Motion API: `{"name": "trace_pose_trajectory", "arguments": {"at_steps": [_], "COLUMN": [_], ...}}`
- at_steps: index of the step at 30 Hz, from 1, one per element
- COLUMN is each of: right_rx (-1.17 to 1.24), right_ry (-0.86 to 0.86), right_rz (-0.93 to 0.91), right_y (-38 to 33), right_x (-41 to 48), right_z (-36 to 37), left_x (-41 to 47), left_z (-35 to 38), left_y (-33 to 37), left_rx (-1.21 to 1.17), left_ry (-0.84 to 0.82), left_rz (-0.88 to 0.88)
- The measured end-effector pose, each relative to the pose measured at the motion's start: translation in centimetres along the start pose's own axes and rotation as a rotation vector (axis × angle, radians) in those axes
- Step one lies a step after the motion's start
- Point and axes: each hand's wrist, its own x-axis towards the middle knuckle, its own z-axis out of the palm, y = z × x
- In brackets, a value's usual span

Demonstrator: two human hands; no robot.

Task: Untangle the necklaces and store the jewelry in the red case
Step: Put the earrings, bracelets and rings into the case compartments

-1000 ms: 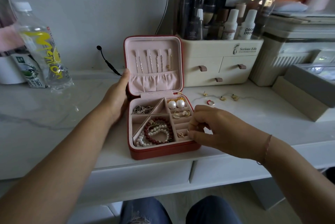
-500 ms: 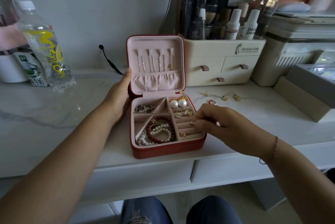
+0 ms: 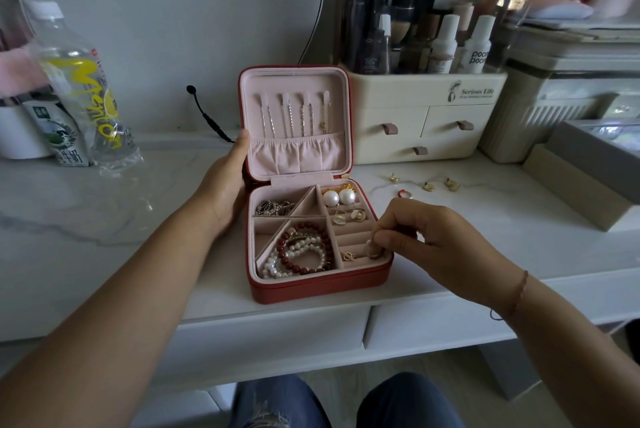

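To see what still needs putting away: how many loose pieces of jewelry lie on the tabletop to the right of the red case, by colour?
Gold earrings: 3
Red ring: 1
Total: 4

Tabletop left of red case open, drawer organizer behind
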Motion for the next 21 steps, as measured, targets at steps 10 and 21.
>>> {"name": "trace_pose_trajectory", "arguments": {"at_steps": [10,21], "right_rx": [-0.041,-0.176], "right_ry": [0.118,-0.018], "right_rz": [-0.028,0.02], "right_y": [0.5,0.3], "right_x": [-0.3,0.1], "right_z": [0.9,-0.7], "left_x": [-0.1,-0.2], "left_z": [-0.1,0.1], "left_y": [0.1,0.0], "left_rx": [0.024,0.023], "left_ry": [0.006,0.003], "left_rz": [-0.001,0.007]}}
